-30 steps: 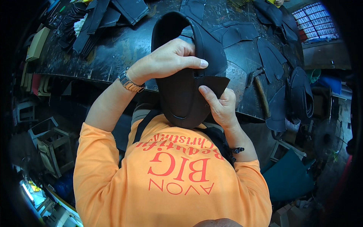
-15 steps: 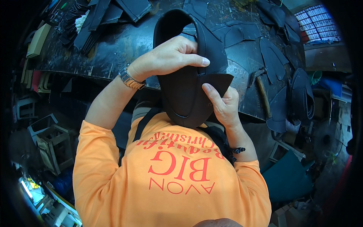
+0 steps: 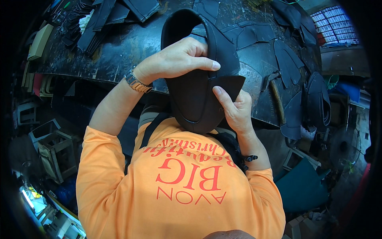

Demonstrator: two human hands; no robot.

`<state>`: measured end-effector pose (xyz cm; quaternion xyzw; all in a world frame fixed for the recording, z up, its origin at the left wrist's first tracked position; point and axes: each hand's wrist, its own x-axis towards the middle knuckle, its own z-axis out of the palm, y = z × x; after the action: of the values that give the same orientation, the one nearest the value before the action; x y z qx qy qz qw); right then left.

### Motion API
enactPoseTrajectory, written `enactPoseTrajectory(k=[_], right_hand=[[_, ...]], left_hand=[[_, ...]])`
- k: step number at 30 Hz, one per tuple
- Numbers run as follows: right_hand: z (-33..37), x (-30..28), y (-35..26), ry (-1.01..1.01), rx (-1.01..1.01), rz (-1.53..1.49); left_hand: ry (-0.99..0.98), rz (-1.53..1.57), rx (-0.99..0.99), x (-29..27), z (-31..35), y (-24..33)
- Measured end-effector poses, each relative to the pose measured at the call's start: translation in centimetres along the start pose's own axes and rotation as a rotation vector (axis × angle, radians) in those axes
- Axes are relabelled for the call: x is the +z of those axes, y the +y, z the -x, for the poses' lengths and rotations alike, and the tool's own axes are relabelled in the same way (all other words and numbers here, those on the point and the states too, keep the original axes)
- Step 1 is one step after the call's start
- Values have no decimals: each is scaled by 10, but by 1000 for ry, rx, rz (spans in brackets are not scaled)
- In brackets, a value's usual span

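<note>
Between my hands is a black shoe upper [image 3: 189, 99], its rounded toe toward my body and its collar opening away from me. My left hand [image 3: 183, 57] reaches into the opening and pinches the edge, thumb outside on the seam and fingers mostly hidden inside. On the other side, my right hand [image 3: 234, 105] grips the lower side piece, thumb on top near a pointed flap that sticks out to the right. The fingers of that hand are hidden beneath the upper.
A dark worktable [image 3: 115, 55] spreads ahead. Cut black pieces [image 3: 248, 34] lie on it, with a stack of more [image 3: 115, 16] at the far left. To the right rests a hammer [image 3: 276, 95], beside a rolled black sheet [image 3: 318, 99]. A wooden stool [image 3: 59, 153] stands at left.
</note>
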<state>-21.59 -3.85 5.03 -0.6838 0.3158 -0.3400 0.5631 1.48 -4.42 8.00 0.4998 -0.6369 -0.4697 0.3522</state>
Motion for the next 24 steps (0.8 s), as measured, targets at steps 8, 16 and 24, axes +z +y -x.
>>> enactPoseTrajectory(k=[8, 16, 24], right_hand=[[0, 2, -2, 17, 92, -101], [-1, 2, -1, 2, 122, -66], [-2, 1, 4, -20, 142, -130]], left_hand=[[-52, 9, -4, -5, 6, -4], [-63, -13, -40, -6, 9, -8], [-97, -8, 95, -1, 9, -3]])
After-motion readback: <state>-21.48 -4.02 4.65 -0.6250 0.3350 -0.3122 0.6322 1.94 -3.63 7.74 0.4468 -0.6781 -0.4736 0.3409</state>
